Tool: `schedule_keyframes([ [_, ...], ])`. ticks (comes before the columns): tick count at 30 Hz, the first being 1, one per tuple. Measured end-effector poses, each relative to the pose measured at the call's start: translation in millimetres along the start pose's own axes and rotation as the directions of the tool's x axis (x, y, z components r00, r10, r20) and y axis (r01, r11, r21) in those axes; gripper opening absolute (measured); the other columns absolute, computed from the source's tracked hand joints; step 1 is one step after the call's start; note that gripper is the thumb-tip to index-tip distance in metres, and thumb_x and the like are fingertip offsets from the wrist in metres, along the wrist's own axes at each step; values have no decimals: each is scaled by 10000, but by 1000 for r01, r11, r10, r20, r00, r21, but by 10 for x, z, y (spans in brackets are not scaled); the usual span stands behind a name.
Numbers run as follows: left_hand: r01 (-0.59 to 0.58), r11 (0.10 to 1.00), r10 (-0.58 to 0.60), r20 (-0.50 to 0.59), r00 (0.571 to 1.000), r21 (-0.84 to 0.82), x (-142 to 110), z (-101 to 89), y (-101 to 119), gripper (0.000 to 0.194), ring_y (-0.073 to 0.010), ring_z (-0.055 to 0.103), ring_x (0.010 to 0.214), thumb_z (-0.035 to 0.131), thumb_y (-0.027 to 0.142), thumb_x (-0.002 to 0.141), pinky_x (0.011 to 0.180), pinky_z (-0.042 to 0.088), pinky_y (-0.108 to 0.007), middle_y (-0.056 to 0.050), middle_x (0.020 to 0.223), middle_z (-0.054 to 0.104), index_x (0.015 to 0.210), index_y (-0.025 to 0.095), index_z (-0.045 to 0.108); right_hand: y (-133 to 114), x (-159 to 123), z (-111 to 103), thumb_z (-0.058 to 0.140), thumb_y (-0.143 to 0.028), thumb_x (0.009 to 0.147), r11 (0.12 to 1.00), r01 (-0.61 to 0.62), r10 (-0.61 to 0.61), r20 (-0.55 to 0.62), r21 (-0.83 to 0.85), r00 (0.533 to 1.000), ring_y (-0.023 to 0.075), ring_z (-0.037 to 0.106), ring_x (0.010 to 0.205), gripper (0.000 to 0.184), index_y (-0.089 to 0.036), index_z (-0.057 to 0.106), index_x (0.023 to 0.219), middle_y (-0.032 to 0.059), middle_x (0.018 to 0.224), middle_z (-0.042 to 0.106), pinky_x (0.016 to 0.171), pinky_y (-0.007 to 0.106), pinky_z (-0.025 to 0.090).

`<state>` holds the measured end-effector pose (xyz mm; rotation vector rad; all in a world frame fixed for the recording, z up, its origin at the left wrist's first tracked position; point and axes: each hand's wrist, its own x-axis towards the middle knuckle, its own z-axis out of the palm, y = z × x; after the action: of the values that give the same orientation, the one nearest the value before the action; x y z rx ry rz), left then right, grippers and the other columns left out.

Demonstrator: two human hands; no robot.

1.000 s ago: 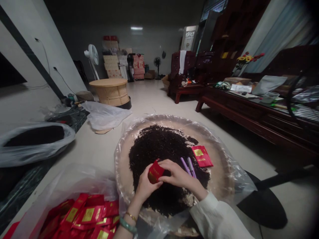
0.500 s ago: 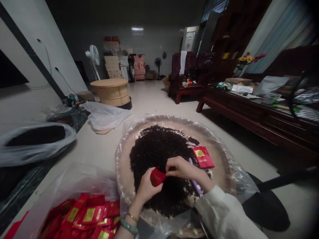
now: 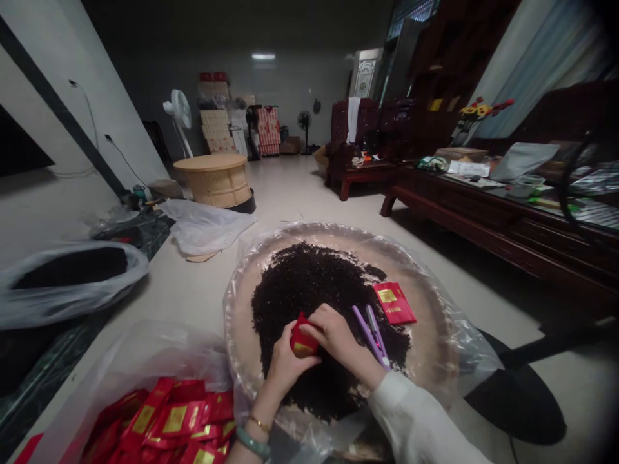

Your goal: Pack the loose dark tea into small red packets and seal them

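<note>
A small red packet (image 3: 302, 339) is gripped by my left hand (image 3: 284, 365) above a pile of dark loose tea (image 3: 309, 296). My right hand (image 3: 333, 335) has its fingers closed on the packet's top edge. The tea lies on a round tray (image 3: 430, 341) lined with clear plastic. A purple tool (image 3: 370, 330) rests on the tea just right of my right hand. A flat stack of red packets (image 3: 394, 302) sits on the tray further right.
A clear bag of filled red packets (image 3: 169, 419) lies at lower left. A plastic-lined basin of dark tea (image 3: 68, 274) sits at far left. A dark wooden bench (image 3: 493, 225) runs along the right. A round wooden tub (image 3: 215, 177) and a fan (image 3: 180, 111) stand behind.
My right hand had pulled away to the right of the packet and has come back onto its top. The packet has turned, with its gold label now facing down toward me.
</note>
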<state>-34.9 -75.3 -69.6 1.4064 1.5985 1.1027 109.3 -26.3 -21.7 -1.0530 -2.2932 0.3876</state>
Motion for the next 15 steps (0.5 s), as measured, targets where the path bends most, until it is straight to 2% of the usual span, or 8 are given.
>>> schedule_keyframes([
  [2,82,991,-68,128,989,-105,5,-17,30,608,-198,644,744,809,188,486,683,533,-312,-26,868,699,1060,165,609,107,9,-23,446,-407,950,997,-29,33,-64,70,997,137,488,625,401,-181,605,659,18,629,562,580,242,357],
  [5,227,939,-136,327,935,-257,5,-22,78,331,-118,545,495,763,204,534,457,473,-242,20,649,630,829,127,634,223,12,-96,400,-484,947,985,-82,98,-105,149,990,112,440,541,485,-183,536,591,-7,576,510,527,236,309],
  [7,276,909,-137,401,906,-313,1,-21,103,304,-96,509,453,766,203,525,412,443,-219,35,605,596,781,123,622,260,12,-115,385,-514,939,965,-135,157,-79,224,984,100,399,505,516,-188,475,550,-27,534,457,503,231,287],
  [11,283,905,-116,454,883,-318,8,-35,105,328,-95,524,479,783,185,511,451,445,-211,38,609,606,794,122,631,262,17,-111,390,-527,923,924,-202,216,-4,324,976,96,372,498,526,-192,420,520,-41,515,407,497,224,286],
  [15,227,925,-86,414,906,-304,29,-54,82,336,-132,591,638,780,128,504,633,475,-234,21,689,670,821,119,667,169,37,-202,488,-449,896,949,-127,111,69,289,991,129,477,622,420,-184,537,573,-5,612,511,592,232,352],
])
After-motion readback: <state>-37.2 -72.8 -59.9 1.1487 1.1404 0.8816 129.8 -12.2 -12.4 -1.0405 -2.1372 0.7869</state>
